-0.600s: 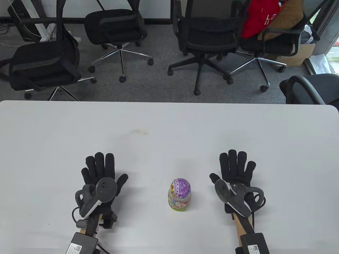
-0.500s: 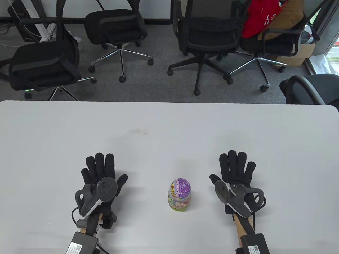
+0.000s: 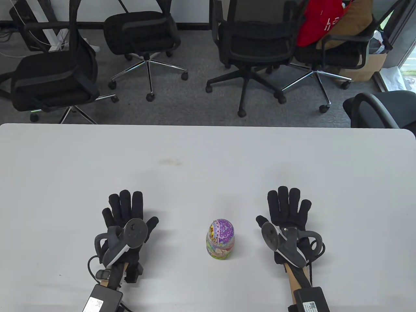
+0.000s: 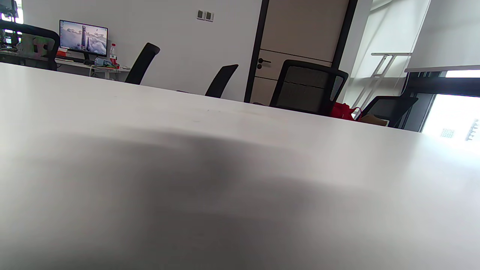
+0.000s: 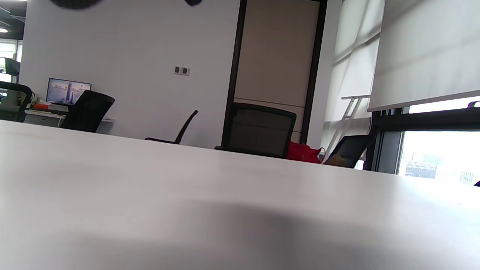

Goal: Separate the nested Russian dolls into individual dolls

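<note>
One closed nested doll, purple-topped with a colourful painted body, stands upright on the white table near the front middle. My left hand lies flat, palm down, fingers spread, to the doll's left. My right hand lies flat, palm down, fingers spread, to the doll's right. Both hands are empty and apart from the doll. The wrist views show only the tabletop and the room; two dark fingertips show at the right wrist view's top edge.
Several black office chairs stand beyond the table's far edge, one with a red bag. A faint smudge marks the table's middle.
My left hand has shifted slightly right and toward me. My right hand has shifted slightly left and toward me. The doll has not moved.
</note>
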`<state>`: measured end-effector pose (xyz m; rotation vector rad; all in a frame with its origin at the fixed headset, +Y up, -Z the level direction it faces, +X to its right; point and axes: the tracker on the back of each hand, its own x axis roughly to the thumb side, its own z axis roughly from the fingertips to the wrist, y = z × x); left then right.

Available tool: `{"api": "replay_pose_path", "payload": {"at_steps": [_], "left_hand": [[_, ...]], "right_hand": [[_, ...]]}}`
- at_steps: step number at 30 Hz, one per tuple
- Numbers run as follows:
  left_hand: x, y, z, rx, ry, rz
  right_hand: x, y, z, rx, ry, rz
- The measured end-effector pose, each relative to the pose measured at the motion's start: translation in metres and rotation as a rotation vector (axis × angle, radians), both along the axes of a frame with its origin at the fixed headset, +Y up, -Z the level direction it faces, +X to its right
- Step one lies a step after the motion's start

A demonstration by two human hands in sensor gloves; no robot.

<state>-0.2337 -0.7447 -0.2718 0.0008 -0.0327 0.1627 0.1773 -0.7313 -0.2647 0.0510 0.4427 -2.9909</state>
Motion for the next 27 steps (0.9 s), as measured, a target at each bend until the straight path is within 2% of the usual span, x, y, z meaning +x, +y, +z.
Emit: {"api": "replay_pose_path", "payload": {"at_steps": [9, 12, 18, 21, 23, 27], "left_hand": [[0.018, 0.001, -0.005, -0.018, -0.086, -0.003], [0.035, 0.009, -0.006, -0.026, -0.172, 0.075], [0.074, 0.04, 0.0, 0.03, -0.363, 0.321], [0.093, 0.051, 0.004, -0.01, -0.459, 0.461], [0.106, 0.054, 0.006, -0.033, -0.515, 0.53], [0.128, 0.054, 0.009, -0.064, -0.593, 0.557]], "right_hand": [[-0.002, -0.003, -0.001, -0.02, -0.005, -0.027], [-0.004, -0.002, -0.002, -0.028, -0.006, -0.042], [-0.004, -0.003, -0.002, -0.027, -0.002, -0.047], [-0.004, -0.004, -0.002, -0.029, 0.0, -0.057], [-0.004, -0.004, -0.002, -0.029, 0.0, -0.059], [-0.004, -0.005, -0.002, -0.03, 0.002, -0.064]]}}
